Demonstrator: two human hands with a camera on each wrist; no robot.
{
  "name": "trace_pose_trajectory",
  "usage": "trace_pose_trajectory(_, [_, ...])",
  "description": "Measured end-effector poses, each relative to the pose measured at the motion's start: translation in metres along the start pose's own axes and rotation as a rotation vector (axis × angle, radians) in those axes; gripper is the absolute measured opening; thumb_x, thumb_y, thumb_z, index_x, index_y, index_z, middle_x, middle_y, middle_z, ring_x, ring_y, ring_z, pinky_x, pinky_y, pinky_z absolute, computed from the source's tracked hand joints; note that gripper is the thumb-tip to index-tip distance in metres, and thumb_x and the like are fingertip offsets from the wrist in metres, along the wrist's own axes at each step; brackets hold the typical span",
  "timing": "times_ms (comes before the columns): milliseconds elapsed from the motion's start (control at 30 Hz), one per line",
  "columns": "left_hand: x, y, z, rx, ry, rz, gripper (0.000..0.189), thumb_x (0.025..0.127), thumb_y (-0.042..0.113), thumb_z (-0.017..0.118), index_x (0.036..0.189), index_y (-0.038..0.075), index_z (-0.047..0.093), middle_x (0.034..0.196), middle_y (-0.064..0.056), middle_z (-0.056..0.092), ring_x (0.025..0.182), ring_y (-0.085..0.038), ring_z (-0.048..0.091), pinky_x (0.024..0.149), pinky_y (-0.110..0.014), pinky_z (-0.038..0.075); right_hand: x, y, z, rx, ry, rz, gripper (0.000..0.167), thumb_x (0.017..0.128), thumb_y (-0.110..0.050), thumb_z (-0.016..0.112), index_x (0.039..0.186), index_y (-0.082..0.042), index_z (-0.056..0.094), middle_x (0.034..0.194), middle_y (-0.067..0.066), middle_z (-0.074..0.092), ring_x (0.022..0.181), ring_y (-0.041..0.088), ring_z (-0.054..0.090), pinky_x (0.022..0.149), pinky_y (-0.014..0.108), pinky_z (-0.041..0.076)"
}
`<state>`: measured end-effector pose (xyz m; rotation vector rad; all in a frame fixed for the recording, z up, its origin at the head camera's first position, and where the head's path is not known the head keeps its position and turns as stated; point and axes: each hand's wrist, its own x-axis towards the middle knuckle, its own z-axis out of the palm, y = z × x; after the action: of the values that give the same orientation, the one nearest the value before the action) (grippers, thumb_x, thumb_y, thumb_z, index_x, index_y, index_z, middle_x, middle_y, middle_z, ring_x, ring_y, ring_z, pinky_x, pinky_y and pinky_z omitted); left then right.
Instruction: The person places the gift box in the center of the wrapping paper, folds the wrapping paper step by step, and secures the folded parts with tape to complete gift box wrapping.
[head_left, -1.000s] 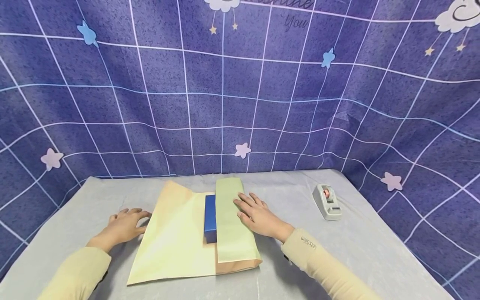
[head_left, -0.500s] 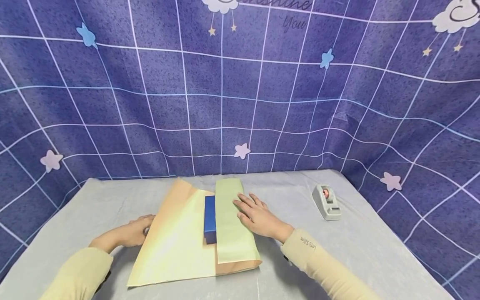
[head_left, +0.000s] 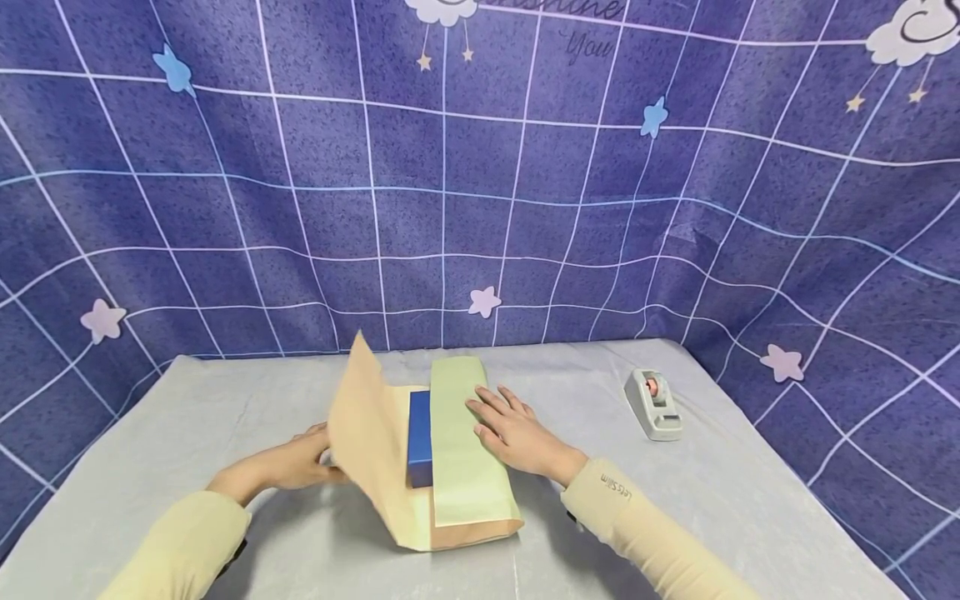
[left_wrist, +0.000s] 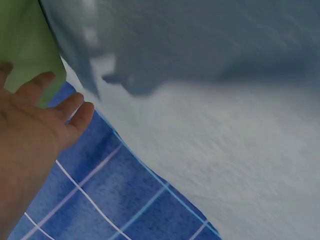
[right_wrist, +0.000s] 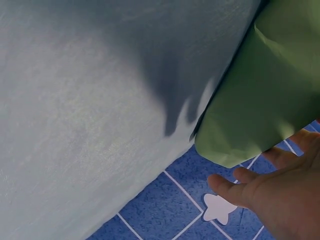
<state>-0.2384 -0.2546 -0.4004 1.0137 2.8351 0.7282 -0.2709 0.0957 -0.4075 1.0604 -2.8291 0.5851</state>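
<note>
A blue box (head_left: 420, 438) lies on a sheet of wrapping paper (head_left: 456, 442), green outside and tan inside. The right part of the sheet is folded over the box and hides its right side. My right hand (head_left: 519, 429) rests on this fold with fingers spread. At the left, the sheet's other flap (head_left: 367, 442) stands up, leaning toward the box. My left hand (head_left: 292, 458) is behind that flap, its fingertips partly hidden in the head view. In the left wrist view, the left hand's fingers (left_wrist: 37, 85) are loosely extended against the green side.
A white tape dispenser (head_left: 655, 406) with a roll in it stands on the right of the table. A grey cloth (head_left: 570, 533) covers the table. Behind it hangs a blue grid-patterned curtain (head_left: 480, 200) with stars and clouds.
My left hand has moved right, raising the left flap of the paper from nearly flat to upright beside the box. The right hand has stayed on the fold.
</note>
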Motion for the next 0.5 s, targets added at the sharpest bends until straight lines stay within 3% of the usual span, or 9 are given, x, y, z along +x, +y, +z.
trace_pose_trajectory(100, [0.008,0.011,0.002,0.000,-0.016,-0.078,0.073,0.082,0.043,0.063,0.138,0.003,0.036,0.141,-0.024,0.036,0.127,-0.052,0.028,0.096,-0.068,0.022,0.000,0.000,0.000,0.000,0.002,0.001,0.047,0.099,-0.035,0.031,0.142,-0.017,0.033,0.152,0.008,0.021,0.140,0.035,0.012,0.105,0.061,0.019])
trace_pose_trajectory(233, [0.016,0.020,0.008,-0.018,-0.032,-0.116,0.073,0.089,0.041,0.053,0.142,-0.002,0.026,0.147,-0.024,0.024,0.132,-0.051,0.018,0.102,-0.066,0.014,0.000,0.000,0.001,0.006,0.003,0.001,0.047,0.099,-0.035,0.031,0.142,-0.017,0.033,0.152,0.008,0.021,0.140,0.035,0.012,0.105,0.061,0.019])
trace_pose_trajectory(500, [0.031,0.032,0.022,-0.005,0.025,-0.041,0.061,0.094,0.039,0.046,0.145,0.012,0.026,0.150,-0.020,0.020,0.133,-0.051,0.018,0.100,-0.069,0.015,0.000,0.000,0.001,0.005,0.017,-0.001,0.046,0.099,-0.034,0.032,0.142,-0.016,0.035,0.152,0.009,0.022,0.139,0.037,0.013,0.103,0.062,0.021])
